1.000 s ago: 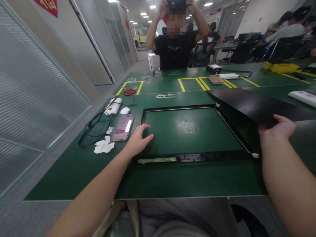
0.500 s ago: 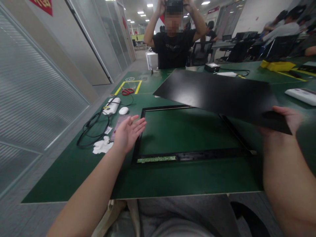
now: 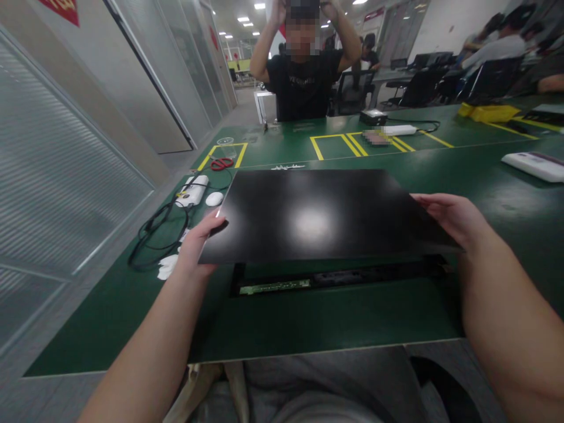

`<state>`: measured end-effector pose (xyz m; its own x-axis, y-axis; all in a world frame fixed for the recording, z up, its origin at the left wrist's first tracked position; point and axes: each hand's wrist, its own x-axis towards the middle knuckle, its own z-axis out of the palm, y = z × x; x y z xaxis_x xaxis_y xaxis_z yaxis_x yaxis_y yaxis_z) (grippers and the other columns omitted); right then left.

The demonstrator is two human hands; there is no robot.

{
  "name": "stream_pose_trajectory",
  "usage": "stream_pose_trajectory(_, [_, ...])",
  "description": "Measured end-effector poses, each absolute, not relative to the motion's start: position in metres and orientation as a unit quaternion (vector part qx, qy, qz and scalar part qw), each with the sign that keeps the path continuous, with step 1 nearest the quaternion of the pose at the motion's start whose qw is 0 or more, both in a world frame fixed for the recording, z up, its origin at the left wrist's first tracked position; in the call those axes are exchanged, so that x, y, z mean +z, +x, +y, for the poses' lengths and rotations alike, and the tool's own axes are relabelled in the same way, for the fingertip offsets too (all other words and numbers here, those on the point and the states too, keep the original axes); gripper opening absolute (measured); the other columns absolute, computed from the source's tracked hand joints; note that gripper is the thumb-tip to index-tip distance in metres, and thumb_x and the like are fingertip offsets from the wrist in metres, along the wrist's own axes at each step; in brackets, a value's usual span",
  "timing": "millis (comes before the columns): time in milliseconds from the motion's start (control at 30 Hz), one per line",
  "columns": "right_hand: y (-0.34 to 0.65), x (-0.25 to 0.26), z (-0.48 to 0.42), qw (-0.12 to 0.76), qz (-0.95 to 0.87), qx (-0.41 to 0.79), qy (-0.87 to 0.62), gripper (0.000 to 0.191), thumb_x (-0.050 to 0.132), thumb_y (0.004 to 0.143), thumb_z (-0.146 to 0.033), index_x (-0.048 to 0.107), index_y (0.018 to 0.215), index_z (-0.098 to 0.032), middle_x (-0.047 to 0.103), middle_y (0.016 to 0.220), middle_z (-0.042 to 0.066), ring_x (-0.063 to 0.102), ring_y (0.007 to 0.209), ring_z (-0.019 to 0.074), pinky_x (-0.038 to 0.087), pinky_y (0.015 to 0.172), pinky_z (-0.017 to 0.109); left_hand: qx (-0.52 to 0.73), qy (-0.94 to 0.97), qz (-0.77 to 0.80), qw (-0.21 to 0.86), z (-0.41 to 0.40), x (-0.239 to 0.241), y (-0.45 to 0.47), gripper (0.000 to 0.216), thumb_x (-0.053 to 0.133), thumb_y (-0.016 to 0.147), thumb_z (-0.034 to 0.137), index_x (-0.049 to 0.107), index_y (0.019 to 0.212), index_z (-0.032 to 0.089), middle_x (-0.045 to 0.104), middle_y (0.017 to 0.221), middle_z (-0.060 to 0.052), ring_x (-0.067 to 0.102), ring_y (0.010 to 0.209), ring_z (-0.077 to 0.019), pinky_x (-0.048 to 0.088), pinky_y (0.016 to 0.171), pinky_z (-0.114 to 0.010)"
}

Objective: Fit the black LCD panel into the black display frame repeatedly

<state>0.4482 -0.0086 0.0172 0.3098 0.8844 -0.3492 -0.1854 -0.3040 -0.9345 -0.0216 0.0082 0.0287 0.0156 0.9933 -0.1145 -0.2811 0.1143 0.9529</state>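
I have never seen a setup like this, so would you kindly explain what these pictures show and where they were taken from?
There is no robot here, only a person's two bare hands. Every picture comes from one camera worn on that person's head, looking forward and down. The left hand and right hand hold a flat black panel by its opposite sides. Below it, on the green table, lies a black frame, mostly hidden, with a green circuit strip on its near side. Further left are a black cable and red-handled scissors. Another person is across the table.
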Motion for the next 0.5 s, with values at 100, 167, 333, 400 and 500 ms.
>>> stream_pose_trajectory(100, [0.451, 0.006, -0.001, 0.505, -0.276, 0.49, -0.655, 0.017, 0.061, 0.078, -0.018, 0.07, 0.092, -0.015, 0.075, 0.081, 0.011, 0.069, 0.065, 0.0169, 0.058, 0.06, 0.026, 0.556, 0.395, 0.442, 0.583, 0.007, 0.028, -0.022, 0.047, 0.072, 0.067, 0.022, 0.073, 0.115, 0.019, 0.079, 0.101, -0.007, 0.075, 0.104, -0.0335, 0.065, 0.087, -0.044])
stream_pose_trajectory(167, [0.451, 0.003, 0.001, 0.517, -0.279, 0.454, -0.67, 0.019, 0.061, 0.079, -0.013, 0.068, 0.096, -0.016, 0.074, 0.076, 0.009, 0.067, 0.061, 0.0145, 0.055, 0.056, 0.022, 0.566, 0.398, 0.439, 0.573, 0.007, 0.026, -0.023, 0.04, 0.072, 0.069, 0.022, 0.074, 0.109, 0.02, 0.079, 0.101, -0.006, 0.076, 0.103, -0.0309, 0.065, 0.086, -0.04])
stream_pose_trajectory(333, [0.446, 0.005, -0.001, 0.53, -0.279, 0.386, -0.701, 0.021, 0.057, 0.083, -0.009, 0.062, 0.102, -0.017, 0.072, 0.066, 0.008, 0.068, 0.056, 0.0155, 0.056, 0.053, 0.022, 0.579, 0.408, 0.442, 0.551, 0.008, 0.016, -0.026, 0.037, 0.076, 0.07, 0.023, 0.074, 0.107, 0.021, 0.08, 0.1, -0.004, 0.076, 0.101, -0.0296, 0.064, 0.084, -0.038])
stream_pose_trajectory(400, [0.443, 0.006, -0.002, 0.527, -0.281, 0.366, -0.713, 0.021, 0.057, 0.084, -0.011, 0.061, 0.104, -0.017, 0.071, 0.062, 0.007, 0.068, 0.054, 0.0162, 0.057, 0.052, 0.022, 0.585, 0.406, 0.438, 0.549, 0.008, 0.012, -0.024, 0.043, 0.079, 0.068, 0.024, 0.072, 0.11, 0.02, 0.08, 0.098, -0.006, 0.076, 0.1, -0.0314, 0.064, 0.084, -0.04])
stream_pose_trajectory(500, [0.439, 0.007, -0.003, 0.517, -0.285, 0.35, -0.727, 0.022, 0.056, 0.085, -0.012, 0.061, 0.107, -0.017, 0.07, 0.059, 0.007, 0.069, 0.054, 0.0179, 0.058, 0.051, 0.024, 0.585, 0.403, 0.441, 0.549, 0.008, 0.01, -0.021, 0.049, 0.081, 0.066, 0.025, 0.07, 0.112, 0.018, 0.079, 0.095, -0.006, 0.076, 0.096, -0.0319, 0.064, 0.081, -0.041])
